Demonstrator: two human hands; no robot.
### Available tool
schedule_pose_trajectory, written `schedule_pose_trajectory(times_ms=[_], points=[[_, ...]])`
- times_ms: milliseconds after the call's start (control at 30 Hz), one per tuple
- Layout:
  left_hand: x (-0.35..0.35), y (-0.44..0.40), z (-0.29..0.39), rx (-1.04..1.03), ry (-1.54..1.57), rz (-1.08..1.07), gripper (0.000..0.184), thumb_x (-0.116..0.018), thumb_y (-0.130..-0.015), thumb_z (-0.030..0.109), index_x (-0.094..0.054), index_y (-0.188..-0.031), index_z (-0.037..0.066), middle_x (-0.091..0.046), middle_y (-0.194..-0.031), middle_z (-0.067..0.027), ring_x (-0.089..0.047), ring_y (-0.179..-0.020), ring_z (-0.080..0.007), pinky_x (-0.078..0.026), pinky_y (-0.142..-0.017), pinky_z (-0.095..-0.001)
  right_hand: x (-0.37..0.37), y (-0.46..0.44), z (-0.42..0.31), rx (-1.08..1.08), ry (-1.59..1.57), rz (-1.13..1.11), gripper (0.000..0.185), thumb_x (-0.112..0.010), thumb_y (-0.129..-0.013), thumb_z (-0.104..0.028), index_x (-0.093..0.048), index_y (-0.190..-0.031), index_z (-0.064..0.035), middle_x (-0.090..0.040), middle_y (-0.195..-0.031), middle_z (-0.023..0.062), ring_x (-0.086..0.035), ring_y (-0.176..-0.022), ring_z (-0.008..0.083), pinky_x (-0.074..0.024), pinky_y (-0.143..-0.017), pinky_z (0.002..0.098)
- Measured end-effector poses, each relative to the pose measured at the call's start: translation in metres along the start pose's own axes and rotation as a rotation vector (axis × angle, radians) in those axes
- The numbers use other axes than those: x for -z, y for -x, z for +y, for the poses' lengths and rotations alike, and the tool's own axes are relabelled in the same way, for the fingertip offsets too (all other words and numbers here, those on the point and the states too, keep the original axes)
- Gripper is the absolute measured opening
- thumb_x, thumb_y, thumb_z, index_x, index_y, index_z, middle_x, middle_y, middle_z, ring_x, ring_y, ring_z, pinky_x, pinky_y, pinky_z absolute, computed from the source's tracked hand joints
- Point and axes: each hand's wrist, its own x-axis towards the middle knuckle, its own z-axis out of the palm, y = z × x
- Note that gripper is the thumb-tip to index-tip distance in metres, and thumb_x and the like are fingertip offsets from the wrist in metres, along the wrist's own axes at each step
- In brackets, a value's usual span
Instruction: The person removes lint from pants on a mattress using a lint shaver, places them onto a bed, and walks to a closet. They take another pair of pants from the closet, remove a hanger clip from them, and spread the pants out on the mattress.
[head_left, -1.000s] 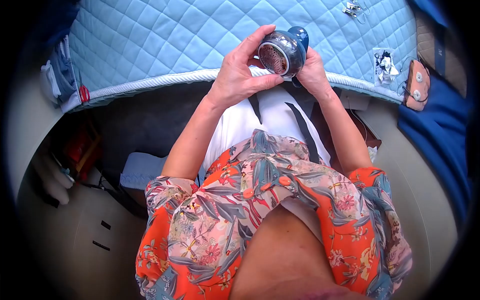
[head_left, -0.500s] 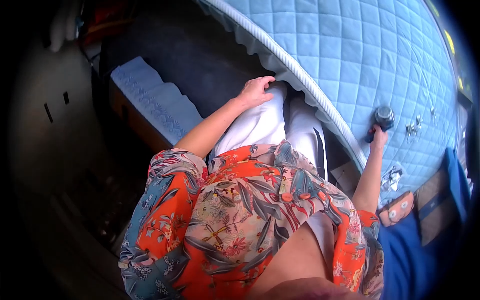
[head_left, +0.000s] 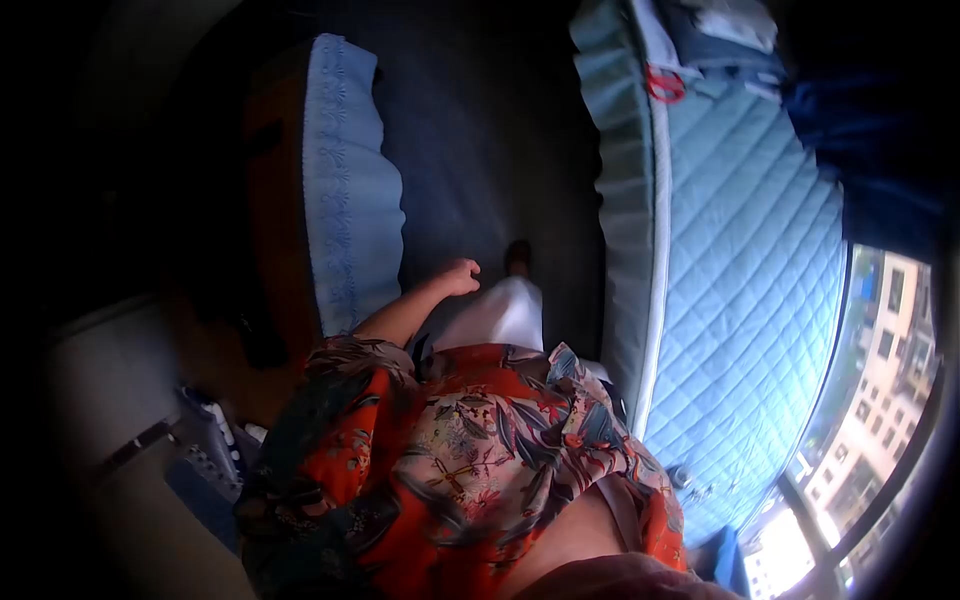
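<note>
My left hand (head_left: 460, 277) hangs loosely beside the white trousers (head_left: 497, 318), over the dark floor. Its fingers are slightly bent and somewhat apart, with nothing seen in them. My right hand is out of view. On the light-blue quilted cover (head_left: 745, 290) to the right, a small dark rounded device (head_left: 680, 477) rests near the lower end, and small blurred items lie beside it. Red scissor handles (head_left: 665, 85) show at the cover's far corner.
A low piece of furniture with a light-blue scalloped cloth (head_left: 345, 190) stands at left. Between it and the quilted bed runs the dark floor (head_left: 485, 150). Folded fabric (head_left: 725, 45) lies at the far right corner. A window (head_left: 880, 350) is on the right side.
The view has swung left, away from the bed. The device, earlier held in both hands, then only in the right, now lies on the quilt. The right hand has left the view.
</note>
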Motion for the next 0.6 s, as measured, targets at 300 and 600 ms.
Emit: schedule_pose_trajectory(times_ms=[300, 600], points=[[0.05, -0.179, 0.106, -0.237, 0.347, 0.599, 0.037, -0.064, -0.073, 0.022, -0.059, -0.105, 0.004, -0.064, -0.086, -0.0114, -0.062, -0.08, -0.0234, -0.048, -0.074, -0.0329, -0.033, -0.181, -0.276, 0.339, 0.327, -0.27, 0.015, -0.058, -0.076, -0.016, -0.058, -0.079, -0.0013, -0.057, -0.066, 0.0085, -0.055, -0.054, 0.019, -0.0414, -0.044, 0.0337], [0.029, -0.198, 0.09, -0.079, 0.38, 0.836, 0.041, -0.063, -0.073, 0.021, -0.058, -0.111, 0.008, -0.059, -0.11, -0.0116, -0.056, -0.098, -0.0285, -0.046, -0.081, -0.0404, -0.163, -0.114, -0.652, 0.968, 0.774, -0.577, 0.008, -0.056, -0.08, -0.009, -0.058, -0.082, -0.0025, -0.058, -0.068, 0.0061, -0.056, -0.053, 0.0141, -0.0432, -0.041, 0.0272]])
